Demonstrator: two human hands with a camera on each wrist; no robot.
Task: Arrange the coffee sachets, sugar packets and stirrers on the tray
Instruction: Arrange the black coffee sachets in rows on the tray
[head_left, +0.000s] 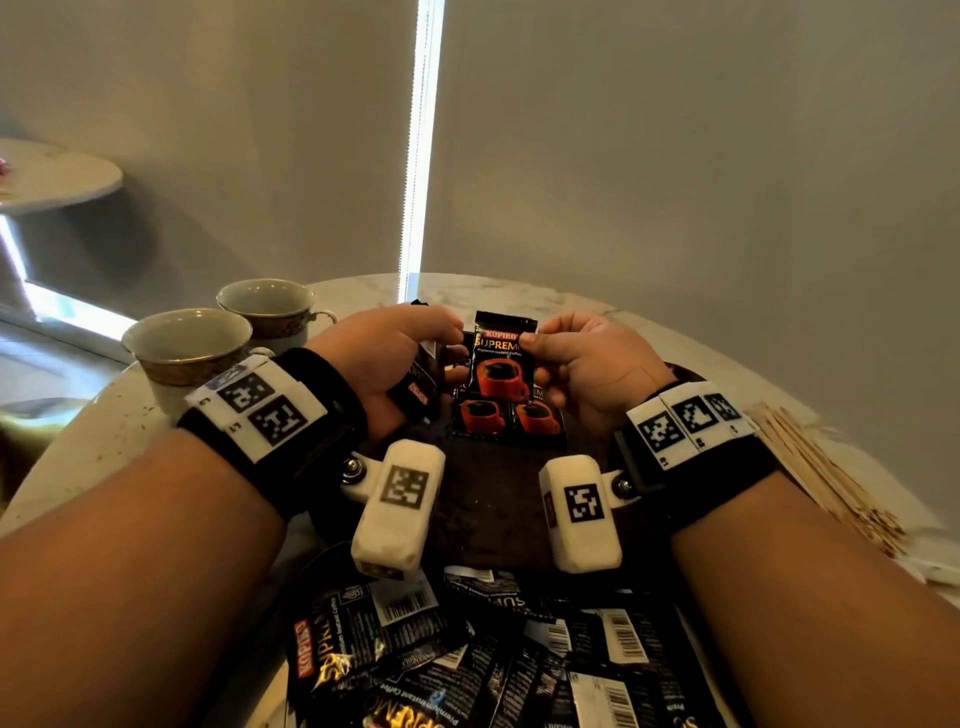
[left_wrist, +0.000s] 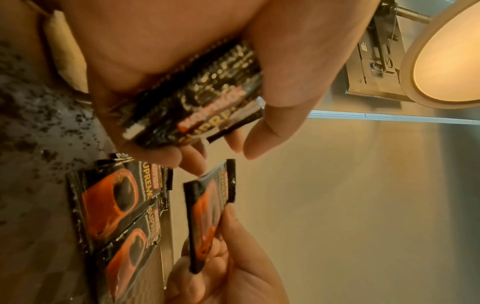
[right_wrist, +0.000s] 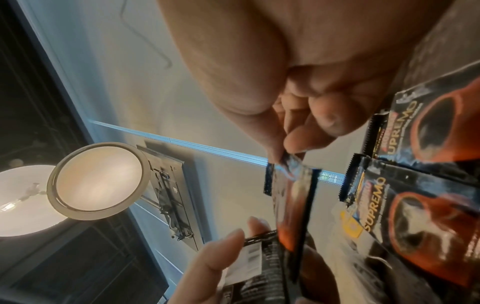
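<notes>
Two sachets (left_wrist: 114, 207) lie flat in wrist views; left hand (left_wrist: 182, 67) grips a stack (left_wrist: 197, 98), right hand (head_left: 587, 374) pinches one sachet (head_left: 501, 358).

Glossy black foil coffee sachets (head_left: 500, 374) catch the light; pale wooden stirrers (head_left: 826, 483) look matt; the round marble counter (head_left: 363, 291) is smooth.

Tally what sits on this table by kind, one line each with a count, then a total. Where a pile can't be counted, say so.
Teacups: 2
Coffee sachets laid face up on the tray: 2
Coffee sachet pinched in the right hand: 1
Sachets gripped in the left hand: a stack, count hidden
Loose sachet heap: too overlapped to count
Stirrers: one bundle, uncountable
Total countable: 5
</notes>
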